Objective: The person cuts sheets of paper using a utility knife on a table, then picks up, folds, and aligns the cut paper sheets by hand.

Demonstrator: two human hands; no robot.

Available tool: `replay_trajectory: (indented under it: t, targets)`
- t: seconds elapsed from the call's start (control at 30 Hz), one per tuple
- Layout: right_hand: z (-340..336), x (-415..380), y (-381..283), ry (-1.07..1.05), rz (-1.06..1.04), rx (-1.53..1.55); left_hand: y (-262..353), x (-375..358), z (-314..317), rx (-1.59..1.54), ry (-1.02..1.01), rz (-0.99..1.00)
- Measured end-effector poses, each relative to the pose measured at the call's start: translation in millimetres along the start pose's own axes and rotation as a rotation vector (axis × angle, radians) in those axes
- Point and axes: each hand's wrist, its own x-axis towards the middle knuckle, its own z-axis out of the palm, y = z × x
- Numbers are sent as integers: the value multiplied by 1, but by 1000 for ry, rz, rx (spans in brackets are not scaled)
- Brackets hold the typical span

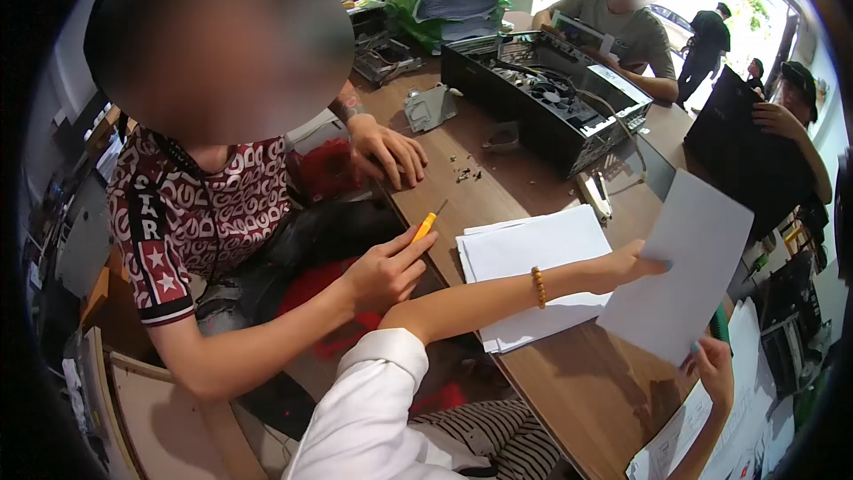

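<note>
A white sheet of paper (pixel 680 249) is held up, tilted, above the right part of the desk. My left hand (pixel 622 268) reaches across and pinches its left edge, the thumb lying on the front face. Lower down, my right hand (pixel 714 370) grips the bottom corner with thumb and fingers. Under my left forearm lies a stack of white paper (pixel 533 249) on the wooden desk. Near my right wrist are printed sheets (pixel 702 436) with dark marks, partly covered by my arm.
At left, a seated person's hand (pixel 391 271) holds a yellow screwdriver (pixel 426 226). Small screws (pixel 465 173) lie before an opened computer case (pixel 551 89). Pliers (pixel 595 196) sit behind the stack. Another person (pixel 617 27) sits across; one at right holds a black panel (pixel 733 147).
</note>
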Motion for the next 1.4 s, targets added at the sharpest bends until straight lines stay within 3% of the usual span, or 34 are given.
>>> replay_trajectory:
  t: [0.07,0.17,0.33,0.43,0.5,0.7,1.0,1.27,1.4]
  targets:
    - [9,6,-1,346,-324,147,2,-2,3,-15,-59,-11]
    - [-4,8,15,443,-307,311,4,-6,8,-12,-175,-92]
    - [-10,9,30,372,-257,193,10,-8,14,-35,-130,-172]
    - [14,13,7,708,-283,447,8,-9,11,-31,-183,-197]
    - [6,12,12,524,-257,435,9,-9,12,1,-202,-194]
    - [-3,10,19,468,-143,450,2,-6,7,74,-242,-261]
    - [-5,10,20,511,-198,543,13,-10,11,80,-166,-353]
    - [4,12,8,729,-190,547,11,-11,9,104,-226,-378]
    - [-3,12,21,685,-194,521,22,-14,13,141,-212,-418]
